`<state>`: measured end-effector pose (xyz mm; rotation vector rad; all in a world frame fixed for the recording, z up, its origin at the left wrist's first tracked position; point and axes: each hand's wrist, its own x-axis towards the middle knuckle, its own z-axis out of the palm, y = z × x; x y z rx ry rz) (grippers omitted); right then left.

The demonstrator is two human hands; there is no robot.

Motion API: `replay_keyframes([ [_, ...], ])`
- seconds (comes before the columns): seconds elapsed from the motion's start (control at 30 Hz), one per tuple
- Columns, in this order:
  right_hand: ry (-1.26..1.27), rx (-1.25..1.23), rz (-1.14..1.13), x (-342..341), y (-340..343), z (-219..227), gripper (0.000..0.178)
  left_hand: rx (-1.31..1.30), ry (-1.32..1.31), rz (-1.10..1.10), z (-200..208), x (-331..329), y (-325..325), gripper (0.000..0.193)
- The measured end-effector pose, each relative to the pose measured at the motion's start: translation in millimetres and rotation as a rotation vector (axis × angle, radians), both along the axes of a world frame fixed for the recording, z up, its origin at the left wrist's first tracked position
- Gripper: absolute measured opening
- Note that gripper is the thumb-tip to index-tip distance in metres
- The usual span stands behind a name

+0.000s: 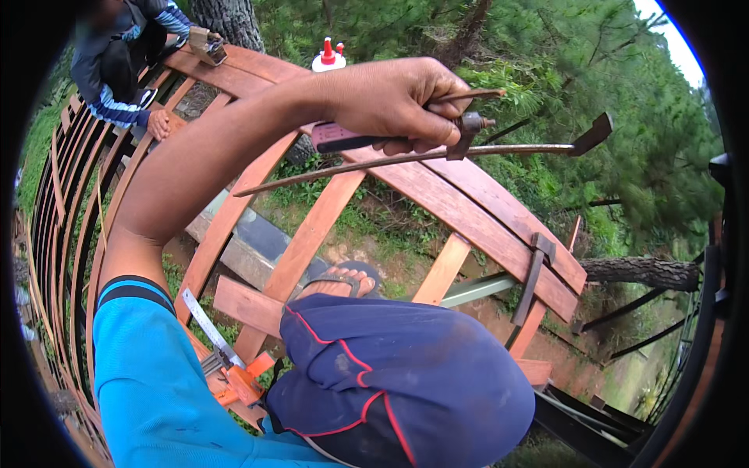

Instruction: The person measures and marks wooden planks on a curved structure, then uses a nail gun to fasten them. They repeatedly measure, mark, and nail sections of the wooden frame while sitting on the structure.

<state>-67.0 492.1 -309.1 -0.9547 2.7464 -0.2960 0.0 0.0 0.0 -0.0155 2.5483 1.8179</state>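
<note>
One hand is in view, the left hand, raised ahead of the person with the fingers curled tight round a long metal bar clamp. The grip closes on the clamp's dark handle and trigger; the rusty bar runs out both ways from the fist, its flat jaw end up at the right, over the trees. The right hand cannot be seen, so its state cannot be told. Below the clamp lies a curved frame of reddish timber beams with cross slats, open ground and grass showing between them. A second clamp is fixed across the outer beam at right. The person's knee in dark blue shorts and a sandalled foot rest on the slats. An orange-handled hand saw lies at lower left. Farther along the frame another person crouches, one hand on the timber, near a white bottle with a red cap
</note>
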Motion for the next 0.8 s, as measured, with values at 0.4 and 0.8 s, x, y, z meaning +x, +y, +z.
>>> replay_keyframes([
  [0.4,-0.065,-0.021,-0.100,-7,-8,-3,0.065,0.160,0.060,-0.349,7,-213,2,0.019],
  [0.8,-0.060,0.051,-0.092,-5,-25,11,0.058,0.489,0.517,-0.304,-25,-243,42,0.028],
])
